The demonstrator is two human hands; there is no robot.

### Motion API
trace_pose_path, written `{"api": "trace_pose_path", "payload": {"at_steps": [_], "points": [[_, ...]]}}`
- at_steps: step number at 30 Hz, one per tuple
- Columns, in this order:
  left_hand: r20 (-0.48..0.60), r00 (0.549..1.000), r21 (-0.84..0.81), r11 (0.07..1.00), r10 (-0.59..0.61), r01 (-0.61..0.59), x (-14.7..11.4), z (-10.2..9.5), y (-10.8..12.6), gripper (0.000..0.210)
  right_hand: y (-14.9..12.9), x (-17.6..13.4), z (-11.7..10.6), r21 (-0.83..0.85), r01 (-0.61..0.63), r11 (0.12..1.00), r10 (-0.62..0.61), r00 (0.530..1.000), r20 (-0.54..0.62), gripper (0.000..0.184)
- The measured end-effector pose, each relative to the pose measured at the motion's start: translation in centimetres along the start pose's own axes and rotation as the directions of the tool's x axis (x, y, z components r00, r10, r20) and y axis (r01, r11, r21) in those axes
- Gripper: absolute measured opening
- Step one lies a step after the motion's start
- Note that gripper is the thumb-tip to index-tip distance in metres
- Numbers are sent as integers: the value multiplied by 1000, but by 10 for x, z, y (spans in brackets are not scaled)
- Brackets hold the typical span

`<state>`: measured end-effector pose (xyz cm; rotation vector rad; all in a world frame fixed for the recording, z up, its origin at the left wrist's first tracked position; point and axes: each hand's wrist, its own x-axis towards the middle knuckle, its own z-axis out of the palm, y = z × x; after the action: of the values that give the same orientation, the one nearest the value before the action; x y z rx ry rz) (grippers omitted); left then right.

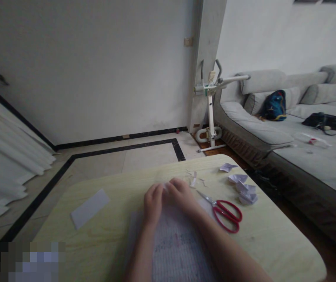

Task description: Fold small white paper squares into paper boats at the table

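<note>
Close together over the table, my left hand [153,201] and my right hand [183,196] are closed, with fingertips meeting on a bit of white paper [165,187]. Most of that paper is hidden by the fingers, and its shape is unclear. Beneath my forearms lies a lined sheet [176,248] with writing, slightly blurred. Scissors with red handles [228,215] rest just right of my right hand, blades pointing up-left. Thin paper scraps [193,180] are scattered beyond that hand. A white paper rectangle [89,208] lies to the left of my left hand.
Several folded paper pieces [246,191] sit along the right side of the pale wooden table [273,239]. Past that edge stands a grey sofa [326,156] with a blue backpack [275,105] and a black bag [326,120]. Exercise equipment [211,113] stands beyond the table.
</note>
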<state>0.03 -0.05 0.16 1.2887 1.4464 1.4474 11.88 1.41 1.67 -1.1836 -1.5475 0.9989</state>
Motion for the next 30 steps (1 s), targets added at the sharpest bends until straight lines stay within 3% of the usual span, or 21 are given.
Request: {"api": "trace_pose_path", "payload": {"at_steps": [7, 15, 19, 24, 30], "points": [[-57, 993, -152, 984, -107, 97, 3, -4, -8, 28, 1, -1, 1, -14, -30, 999, 30, 999, 29, 22], [9, 998, -55, 997, -62, 62, 1, -1, 2, 25, 2, 0, -1, -24, -2, 1000, 3, 1000, 15, 19], [25, 998, -49, 997, -61, 63, 0, -1, 1, 24, 6, 1, 2, 46, -36, 998, 36, 999, -6, 19], [114, 992, -2, 998, -55, 56, -2, 2, 0, 23, 12, 3, 2, 170, 14, 985, -3, 998, -62, 14], [19, 1000, 22, 1000, -6, 6, -2, 2, 5, 25, 7, 3, -5, 191, -17, 981, 26, 999, -41, 14]]}}
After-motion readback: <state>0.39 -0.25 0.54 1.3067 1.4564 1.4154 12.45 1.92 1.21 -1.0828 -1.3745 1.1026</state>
